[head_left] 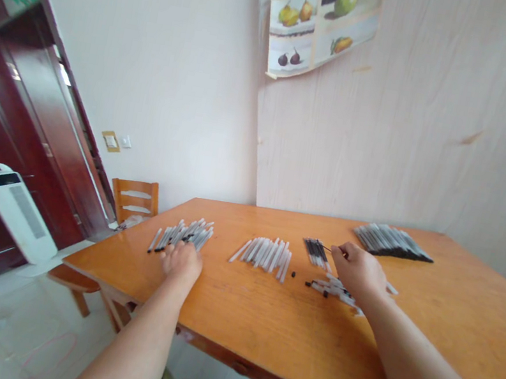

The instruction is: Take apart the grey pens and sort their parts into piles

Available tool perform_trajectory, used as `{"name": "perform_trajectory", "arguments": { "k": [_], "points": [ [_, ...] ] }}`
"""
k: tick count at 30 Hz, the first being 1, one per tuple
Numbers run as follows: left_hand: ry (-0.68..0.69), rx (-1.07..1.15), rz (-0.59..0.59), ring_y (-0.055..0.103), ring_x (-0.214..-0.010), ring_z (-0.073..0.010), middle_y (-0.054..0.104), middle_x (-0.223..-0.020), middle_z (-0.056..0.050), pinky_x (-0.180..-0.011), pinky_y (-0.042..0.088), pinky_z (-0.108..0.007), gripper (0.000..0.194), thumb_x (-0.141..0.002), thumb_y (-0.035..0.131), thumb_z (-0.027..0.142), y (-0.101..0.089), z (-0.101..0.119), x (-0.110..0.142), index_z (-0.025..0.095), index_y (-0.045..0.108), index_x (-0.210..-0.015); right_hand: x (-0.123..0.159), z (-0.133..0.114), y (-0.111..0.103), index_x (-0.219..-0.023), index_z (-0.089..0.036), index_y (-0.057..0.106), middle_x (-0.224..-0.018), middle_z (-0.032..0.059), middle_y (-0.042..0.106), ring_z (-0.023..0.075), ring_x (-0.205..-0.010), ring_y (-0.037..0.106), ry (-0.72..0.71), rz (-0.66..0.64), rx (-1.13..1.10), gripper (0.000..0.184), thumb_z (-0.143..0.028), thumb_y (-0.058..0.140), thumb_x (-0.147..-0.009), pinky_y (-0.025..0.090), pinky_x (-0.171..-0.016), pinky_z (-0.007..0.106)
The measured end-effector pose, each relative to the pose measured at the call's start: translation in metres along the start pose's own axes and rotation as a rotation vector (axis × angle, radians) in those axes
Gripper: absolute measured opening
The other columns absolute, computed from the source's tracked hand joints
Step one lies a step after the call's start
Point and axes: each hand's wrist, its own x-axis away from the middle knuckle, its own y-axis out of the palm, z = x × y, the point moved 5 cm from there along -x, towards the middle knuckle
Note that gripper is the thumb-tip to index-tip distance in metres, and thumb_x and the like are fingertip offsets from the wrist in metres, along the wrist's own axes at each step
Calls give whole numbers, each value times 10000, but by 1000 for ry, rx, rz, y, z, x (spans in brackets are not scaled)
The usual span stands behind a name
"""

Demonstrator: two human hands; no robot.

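My left hand [183, 260] is palm down at the near edge of a pile of clear pen barrels with black ends [195, 230]. Its fingers look loosely apart, the tips partly hidden, with nothing visible in them. Farther right, my right hand [359, 269] pinches a thin dark pen refill [326, 248] over a small bundle of dark refills [315, 252]. Beneath that hand lies a loose heap of pale plastic pieces [334, 286], partly covered by it. Between the hands, a row of whitish tubes [266, 253] is spread on the table.
The wooden table [241, 317] stands against a wall with fruit pictures [323, 27]. A larger stack of dark-ended pens [392, 241] lies at the back right. A small black cap [294, 274] sits mid-table. A wooden chair [135, 196] and white heater [16, 211] stand left.
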Motion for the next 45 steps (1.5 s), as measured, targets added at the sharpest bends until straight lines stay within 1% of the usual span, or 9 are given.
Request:
{"name": "perform_trajectory", "arguments": {
  "k": [8,12,17,23,30,34,37,42,45],
  "points": [
    [55,60,67,561,-964,-361,662,-949,-191,-796,362,-476,292,-847,451,328,-21,18,13,168,694,-861,-3,-1,4,-783,-207,676,-713,79,671,192,-683,582,-61,56,-144,426,-520,396,-859,291,-539,263],
    [306,207,201,554,-934,-310,651,-947,-139,-769,367,-417,281,-883,426,336,-50,70,35,192,667,-892,-3,-7,16,-721,-181,650,-636,61,637,168,-611,561,-55,-3,-432,379,-494,469,-835,324,-533,256],
    [656,404,234,534,-924,-243,626,-941,-95,-799,369,-370,251,-913,424,344,-82,146,79,215,637,-943,3,-14,30,-866,-152,626,-773,90,674,128,-547,554,148,-233,-1193,430,-555,482,-833,351,-451,232],
    [781,490,203,536,-913,-231,608,-921,-84,-812,373,-358,165,-903,458,304,-93,195,105,215,595,-885,-3,-7,13,-829,-161,618,-716,54,659,90,-500,505,161,-107,-1526,276,-428,630,-760,327,-424,210],
    [721,745,-22,605,-848,-200,667,-958,-57,-661,371,-286,268,-911,438,417,-79,230,104,234,531,-1084,-5,-10,10,-796,-152,611,-653,22,614,77,-473,462,103,-97,-1481,337,-483,626,-737,232,-390,198],
    [731,828,-119,595,-732,-196,668,-830,-51,-606,321,-278,280,-934,370,415,-70,243,111,245,593,-937,-4,-11,10,-753,-151,600,-577,-1,558,82,-469,444,112,-39,-1439,325,-476,607,-746,255,-404,202],
    [668,1102,-236,563,-674,-188,642,-737,-53,-601,319,-272,301,-905,427,454,-60,244,112,231,619,-840,-8,-5,6,-752,-161,593,-579,7,560,94,-481,449,116,6,-1418,308,-470,589,-754,275,-412,211],
    [436,1548,-611,363,-457,-109,427,-504,30,-473,243,-238,384,-831,519,551,-34,235,105,185,614,-766,-21,23,-9,-838,-188,547,-737,58,639,97,-488,440,211,168,-1408,287,-460,464,-804,240,-395,213],
    [306,1696,-757,216,-407,-66,288,-472,82,-426,145,-216,401,-805,550,568,-27,229,98,169,592,-809,-22,24,-9,-866,-159,592,-752,75,656,106,-517,480,180,137,-1265,316,-450,498,-789,285,-421,214]
  ]
}}
